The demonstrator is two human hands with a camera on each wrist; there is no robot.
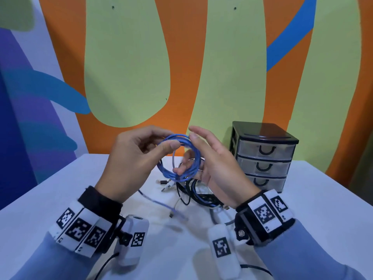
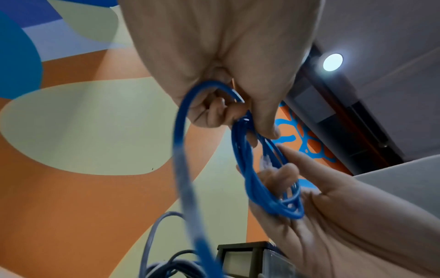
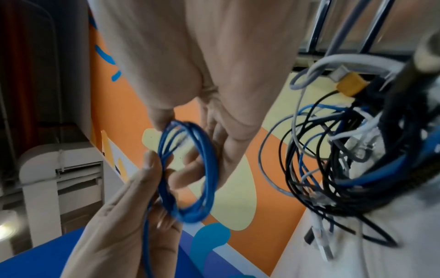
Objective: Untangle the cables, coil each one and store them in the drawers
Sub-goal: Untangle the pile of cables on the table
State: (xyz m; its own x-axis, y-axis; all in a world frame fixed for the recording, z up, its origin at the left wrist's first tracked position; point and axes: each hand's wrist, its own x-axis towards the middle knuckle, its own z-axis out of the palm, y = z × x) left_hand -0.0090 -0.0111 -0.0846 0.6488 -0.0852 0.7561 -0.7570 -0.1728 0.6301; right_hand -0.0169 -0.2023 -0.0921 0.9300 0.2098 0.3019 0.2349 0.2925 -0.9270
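A person's left hand (image 1: 131, 158) pinches the top of a coiled blue cable (image 1: 177, 156) between thumb and forefinger, holding the ring upright above the table (image 1: 40, 209). The right hand (image 1: 212, 162) meets it from the right, its fingers mostly straight and reaching through and under the lower arc of the coil, cradling the loops instead of clamping them.

The coil's flat face is turned toward the right palm. In the left wrist view a loose tail of the same blue cable (image 2: 183, 159) runs from the left hand's grip down toward the table, so the winding looks unfinished, with the free length lying below and to the left of the ring.

Directly under the hands, near the table's centre, lies a tangle of black, grey and white cables (image 1: 193, 195), some plug ends poking out toward the left. A three-drawer plastic organizer (image 1: 264, 156) stands to the far right, nearer the right hand, all its drawers closed.

The table is white; behind it rises a wall painted in orange, pale green and blue shapes.
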